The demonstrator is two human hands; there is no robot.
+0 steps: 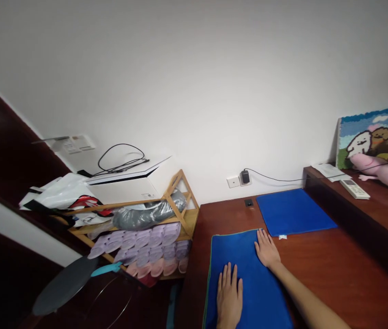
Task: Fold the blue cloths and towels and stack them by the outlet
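Note:
A blue cloth (249,283) with a green edge lies spread on the reddish-brown wooden table (331,269). My left hand (229,294) rests palm down on its lower middle, fingers stretched out. Near the cloth's upper right corner, my right hand (267,248) lies flat with its fingers apart. A second blue cloth (295,212), with a small white tag at its lower edge, lies flat behind and to the right of my right hand. Neither hand grips anything.
On the left stands a wooden rack (189,221) with slippers (144,242), a white box (139,183) and bags. A pan (65,283) is below. The raised ledge at right bears a remote (354,188), a pink plush toy (385,172) and a picture (368,132). A cable crosses from a plug (245,177).

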